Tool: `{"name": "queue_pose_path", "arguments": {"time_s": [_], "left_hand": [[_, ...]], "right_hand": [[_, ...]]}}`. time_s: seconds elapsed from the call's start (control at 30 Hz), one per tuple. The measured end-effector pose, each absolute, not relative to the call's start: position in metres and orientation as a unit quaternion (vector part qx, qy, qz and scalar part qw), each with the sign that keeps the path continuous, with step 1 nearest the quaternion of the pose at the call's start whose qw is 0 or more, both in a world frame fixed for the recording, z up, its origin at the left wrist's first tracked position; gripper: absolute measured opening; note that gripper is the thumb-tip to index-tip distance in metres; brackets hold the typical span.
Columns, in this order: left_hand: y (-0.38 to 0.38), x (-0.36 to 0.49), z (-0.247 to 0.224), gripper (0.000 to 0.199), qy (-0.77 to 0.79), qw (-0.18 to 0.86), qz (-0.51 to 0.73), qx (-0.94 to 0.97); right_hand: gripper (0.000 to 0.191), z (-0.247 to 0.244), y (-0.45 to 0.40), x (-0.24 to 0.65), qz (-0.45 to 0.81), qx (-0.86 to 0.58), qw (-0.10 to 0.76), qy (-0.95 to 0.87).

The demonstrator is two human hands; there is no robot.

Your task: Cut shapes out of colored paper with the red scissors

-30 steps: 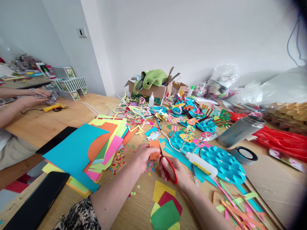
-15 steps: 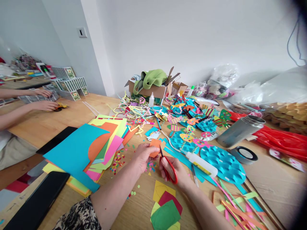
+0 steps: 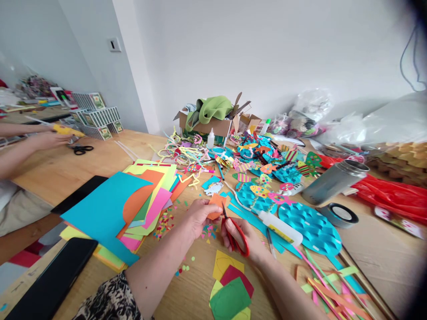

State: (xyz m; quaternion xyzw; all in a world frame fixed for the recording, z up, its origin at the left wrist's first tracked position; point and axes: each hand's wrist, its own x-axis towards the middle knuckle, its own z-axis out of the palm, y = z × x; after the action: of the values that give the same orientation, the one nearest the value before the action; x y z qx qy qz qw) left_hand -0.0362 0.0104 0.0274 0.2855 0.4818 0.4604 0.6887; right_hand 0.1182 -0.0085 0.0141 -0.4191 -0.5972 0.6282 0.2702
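Note:
Pinched in the fingers of my left hand [image 3: 199, 216] is a small piece of orange paper [image 3: 216, 205]. My right hand [image 3: 243, 238] grips red-handled scissors [image 3: 245, 245], whose dark blades reach the paper's right side. Tiny paper bits [image 3: 208, 231] lie on the table below my hands. Nearer to me are cut squares of paper, among them a green square [image 3: 231, 298] with a faint drawn outline and a yellow square [image 3: 223, 263]. A white glue bottle [image 3: 282, 229] lies to the right of my right hand.
Left of me stands a stack of coloured paper [image 3: 103, 209] beside a black phone [image 3: 53, 280]. Blue textured paper ovals [image 3: 310, 229], a metal flask [image 3: 335, 182] and a roll of tape [image 3: 340, 216] are on the right. A co-worker's hand [image 3: 53, 138] holds a yellow glue gun [image 3: 68, 130].
The orange paper has turned slightly, and a sliver of it stands apart right of the blades. At left, the co-worker has lifted the yellow glue gun; black scissors now show on the table.

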Motion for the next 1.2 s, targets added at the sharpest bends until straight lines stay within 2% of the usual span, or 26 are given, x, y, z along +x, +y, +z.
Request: {"name": "queue_pose_path", "arguments": {"time_s": [1.2], "left_hand": [[0.0124,-0.0385,0.0308,0.021,0.478,0.698,0.445,0.296]], "right_hand": [[0.07,0.0125,-0.0075,0.1191,0.627,-0.419,0.266,-0.6]]}}
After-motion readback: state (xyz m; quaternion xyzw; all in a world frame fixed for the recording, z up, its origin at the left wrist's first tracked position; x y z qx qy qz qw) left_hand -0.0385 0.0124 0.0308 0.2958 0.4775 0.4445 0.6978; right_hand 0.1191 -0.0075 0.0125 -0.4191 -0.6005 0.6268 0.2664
